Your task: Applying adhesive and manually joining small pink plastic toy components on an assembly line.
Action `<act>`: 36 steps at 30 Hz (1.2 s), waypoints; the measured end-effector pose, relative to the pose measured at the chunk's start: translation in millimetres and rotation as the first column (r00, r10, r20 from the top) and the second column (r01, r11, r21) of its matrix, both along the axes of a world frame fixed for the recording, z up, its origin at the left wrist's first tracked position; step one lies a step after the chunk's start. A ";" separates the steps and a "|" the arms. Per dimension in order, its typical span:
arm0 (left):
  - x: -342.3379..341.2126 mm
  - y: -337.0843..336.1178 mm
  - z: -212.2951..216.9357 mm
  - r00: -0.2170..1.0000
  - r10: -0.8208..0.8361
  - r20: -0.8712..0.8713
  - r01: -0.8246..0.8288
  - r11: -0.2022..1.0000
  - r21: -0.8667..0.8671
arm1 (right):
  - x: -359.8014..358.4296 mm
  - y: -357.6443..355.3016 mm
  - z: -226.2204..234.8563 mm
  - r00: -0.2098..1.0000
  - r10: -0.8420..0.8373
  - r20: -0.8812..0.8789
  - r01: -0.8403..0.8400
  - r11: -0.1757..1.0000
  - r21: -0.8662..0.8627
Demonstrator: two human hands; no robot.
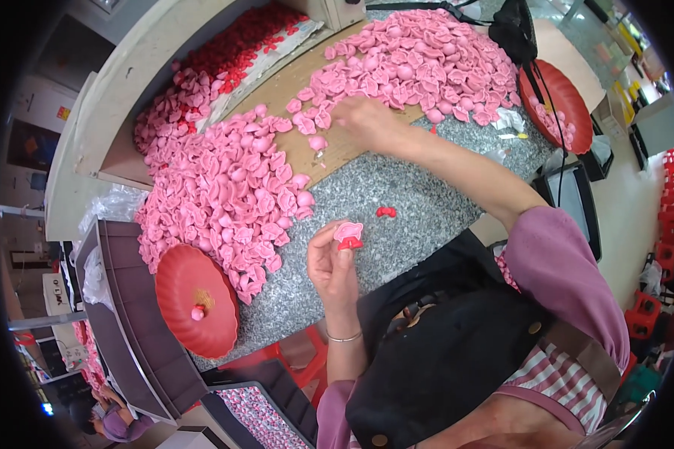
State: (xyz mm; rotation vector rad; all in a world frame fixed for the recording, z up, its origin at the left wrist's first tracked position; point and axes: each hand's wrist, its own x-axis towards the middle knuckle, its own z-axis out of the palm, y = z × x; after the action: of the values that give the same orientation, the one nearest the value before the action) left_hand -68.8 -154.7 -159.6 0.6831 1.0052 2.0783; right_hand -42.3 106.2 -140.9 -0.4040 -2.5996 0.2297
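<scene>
My left hand [331, 262], a bracelet at its wrist, pinches a small pink shell-shaped plastic piece [348, 230] with a red bow-shaped piece [350, 244] at its lower edge. Whether the two are joined I cannot tell. My right hand [367, 123] reaches across to loose pink pieces at the near edge of the right-hand pile [427, 63]; its fingertips are blurred, and any piece in them does not show. Another red bow piece [386, 212] lies on the speckled grey tabletop [419, 183], between my hands. A larger pile of pink pieces [217, 202] spreads at the left.
A red scalloped dish [183, 277] at the near left holds a small pink-and-red piece. Another red dish [558, 78] with pink pieces stands at the far right. Red pieces [240, 45] fill a box-like recess at the back. A dark cable [550, 112] hangs at the right.
</scene>
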 end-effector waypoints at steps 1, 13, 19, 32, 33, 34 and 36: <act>-0.6 0.9 2.2 1.000 -0.021 -0.003 0.021 1.000 0.020 | 14.2 -0.5 3.1 1.000 -0.008 0.011 0.008 1.000 -0.002; 7.0 4.5 0.1 0.979 -0.127 0.159 0.121 0.991 0.051 | 120.3 -45.3 13.0 0.987 -0.028 0.156 0.094 0.895 -0.435; 14.9 5.7 11.1 0.949 -0.223 0.222 0.213 0.975 0.065 | 112.7 -65.5 9.5 0.972 -0.109 0.210 0.157 0.962 -0.225; 24.1 11.6 -5.8 0.951 -0.142 0.275 0.157 0.987 -0.036 | 117.7 -115.4 35.3 0.975 -0.093 -0.202 -0.107 0.600 -0.793; 24.8 11.5 -6.6 0.951 -0.145 0.273 0.162 0.986 -0.042 | 117.2 -120.7 36.2 0.974 -0.099 -0.205 -0.107 0.596 -0.796; 25.4 11.3 -7.5 0.963 -0.118 0.240 0.136 0.989 -0.063 | 116.2 -125.1 36.5 0.969 -0.084 -0.232 -0.136 0.603 -0.786; 28.0 13.4 -6.8 0.973 -0.104 0.207 0.123 0.989 -0.084 | 116.2 -129.2 38.3 0.966 -0.077 -0.248 -0.153 0.604 -0.782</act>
State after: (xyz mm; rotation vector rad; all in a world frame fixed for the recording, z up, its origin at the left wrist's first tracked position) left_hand -40.8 -141.3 -166.4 0.4592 0.9223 1.9423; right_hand 73.8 -23.0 -102.5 -0.5653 -2.0933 1.4061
